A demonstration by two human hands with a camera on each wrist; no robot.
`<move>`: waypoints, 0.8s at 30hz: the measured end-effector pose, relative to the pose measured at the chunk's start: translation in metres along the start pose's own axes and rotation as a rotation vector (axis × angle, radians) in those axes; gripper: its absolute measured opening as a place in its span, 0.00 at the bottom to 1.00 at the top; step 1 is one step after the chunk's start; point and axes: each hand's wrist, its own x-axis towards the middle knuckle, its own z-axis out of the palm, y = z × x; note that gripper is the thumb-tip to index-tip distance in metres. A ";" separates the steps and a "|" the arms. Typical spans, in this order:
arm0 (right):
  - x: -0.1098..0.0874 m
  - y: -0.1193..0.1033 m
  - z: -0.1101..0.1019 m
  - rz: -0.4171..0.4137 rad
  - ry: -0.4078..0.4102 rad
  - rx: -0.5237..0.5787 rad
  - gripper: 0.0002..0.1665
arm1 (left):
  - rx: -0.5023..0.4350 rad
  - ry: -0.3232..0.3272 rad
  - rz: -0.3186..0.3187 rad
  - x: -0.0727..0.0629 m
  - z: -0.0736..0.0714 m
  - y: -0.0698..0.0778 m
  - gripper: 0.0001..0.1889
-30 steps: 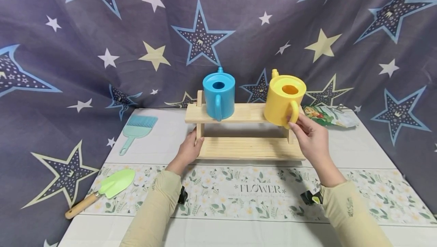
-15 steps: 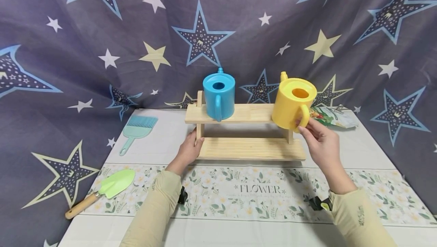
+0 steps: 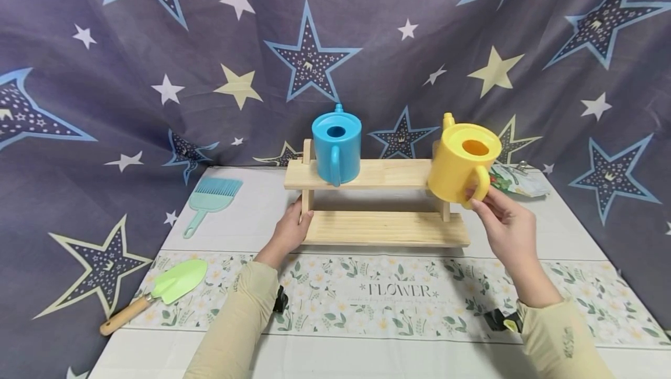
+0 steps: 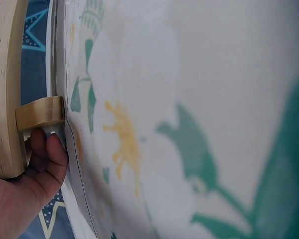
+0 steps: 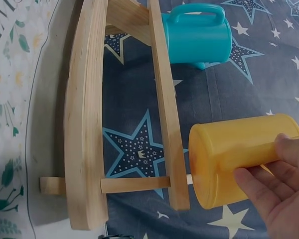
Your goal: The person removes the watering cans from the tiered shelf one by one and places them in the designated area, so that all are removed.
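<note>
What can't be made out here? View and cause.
Head: left end of packet, behind yellow watering can.
Head: contents of it and the blue watering can; openings show too little.
Head: fine print under FLOWER on the tablecloth; too small.
Head: fingers of left hand, partly behind shelf post.
Right wrist: rest of right hand, cut off by the edge.
</note>
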 end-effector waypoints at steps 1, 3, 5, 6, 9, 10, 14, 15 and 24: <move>-0.001 0.000 -0.001 -0.003 0.002 -0.003 0.21 | 0.002 -0.001 0.001 0.000 0.000 0.000 0.32; -0.001 0.001 -0.003 -0.007 0.005 -0.011 0.21 | 0.002 -0.003 0.001 0.000 -0.001 0.000 0.32; -0.002 0.002 -0.005 -0.006 0.008 -0.017 0.21 | -0.002 -0.003 0.004 0.000 -0.001 0.000 0.32; -0.002 0.002 -0.006 -0.005 0.011 -0.019 0.21 | -0.003 -0.002 0.008 0.000 -0.001 0.000 0.32; -0.003 0.003 -0.008 0.004 0.019 -0.027 0.22 | -0.003 0.001 0.015 -0.001 -0.002 0.001 0.32; -0.003 0.004 -0.009 0.006 0.022 -0.030 0.22 | -0.003 0.003 0.018 -0.001 -0.002 0.001 0.32; -0.005 0.006 -0.011 0.005 0.030 -0.037 0.21 | 0.008 0.007 0.027 -0.001 -0.002 0.000 0.32; -0.005 0.006 -0.012 0.007 0.032 -0.040 0.21 | 0.009 0.008 0.028 -0.001 -0.002 0.000 0.32; -0.009 0.008 -0.019 0.012 0.041 -0.037 0.22 | 0.006 0.009 0.023 0.000 -0.001 -0.001 0.31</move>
